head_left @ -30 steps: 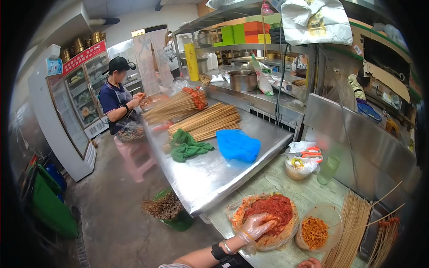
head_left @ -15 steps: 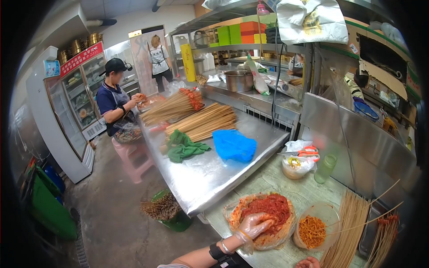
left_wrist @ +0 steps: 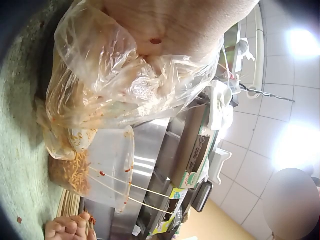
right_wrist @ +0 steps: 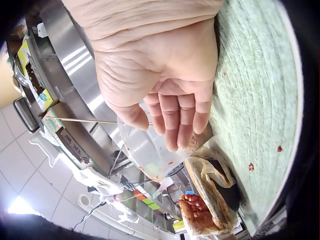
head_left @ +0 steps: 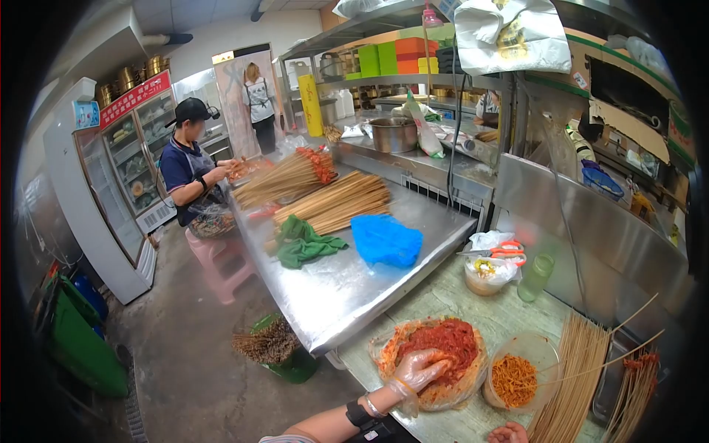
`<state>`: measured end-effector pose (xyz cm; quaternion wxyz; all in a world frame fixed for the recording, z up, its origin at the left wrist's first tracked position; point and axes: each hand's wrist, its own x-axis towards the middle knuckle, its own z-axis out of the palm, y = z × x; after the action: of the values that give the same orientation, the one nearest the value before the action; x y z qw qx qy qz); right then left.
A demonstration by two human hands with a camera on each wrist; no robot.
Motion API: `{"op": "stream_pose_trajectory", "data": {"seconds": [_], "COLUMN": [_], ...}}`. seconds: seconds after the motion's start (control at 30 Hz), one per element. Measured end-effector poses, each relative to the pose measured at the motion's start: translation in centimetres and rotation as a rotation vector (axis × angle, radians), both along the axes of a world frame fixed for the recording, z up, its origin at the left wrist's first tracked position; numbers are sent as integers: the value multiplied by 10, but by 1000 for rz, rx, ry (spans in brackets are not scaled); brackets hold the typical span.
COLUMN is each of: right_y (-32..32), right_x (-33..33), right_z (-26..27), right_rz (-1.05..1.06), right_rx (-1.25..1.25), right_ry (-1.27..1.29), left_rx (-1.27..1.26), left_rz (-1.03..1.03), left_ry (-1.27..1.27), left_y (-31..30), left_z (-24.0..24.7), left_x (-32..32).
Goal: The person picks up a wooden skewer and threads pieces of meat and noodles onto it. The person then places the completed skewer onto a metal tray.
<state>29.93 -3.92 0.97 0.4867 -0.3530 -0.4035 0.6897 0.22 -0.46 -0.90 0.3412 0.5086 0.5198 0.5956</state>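
Observation:
A heap of red, sauce-coated meat fills an opened clear plastic bag on the green worktop. My left hand, in a loose clear plastic glove, rests on the heap with its fingers together; the glove hides the fingertips in the left wrist view. My bare right hand lies palm up near the worktop's front edge, fingers loosely bent and nothing in them. Between bag and skewers stands a clear tub of orange-brown shreds, with two thin sticks leaning out over its rim.
Bare bamboo skewers lie right of the tub, beside a tray of loaded skewers. Behind are a green glass and a bowl with orange-handled scissors. A steel table holds skewer bundles, a green cloth and a blue bag.
The standing person at the back has come out from behind the curtain and moved slightly left. My left hand stays on the meat, and my right hand lies about where it was.

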Motion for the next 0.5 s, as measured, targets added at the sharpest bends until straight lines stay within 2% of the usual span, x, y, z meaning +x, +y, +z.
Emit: {"op": "stream_pose_trajectory", "data": {"seconds": [0.1, 0.5], "right_y": [-4, 8], "right_x": [-4, 10], "right_z": [11, -29], "right_rz": [-43, 69], "right_rx": [-36, -48], "right_ry": [-17, 109], "left_rx": [35, -11], "left_rz": [7, 21], "left_ry": [15, 97], "left_y": [-1, -5], "left_z": [5, 15], "left_x": [2, -1]}}
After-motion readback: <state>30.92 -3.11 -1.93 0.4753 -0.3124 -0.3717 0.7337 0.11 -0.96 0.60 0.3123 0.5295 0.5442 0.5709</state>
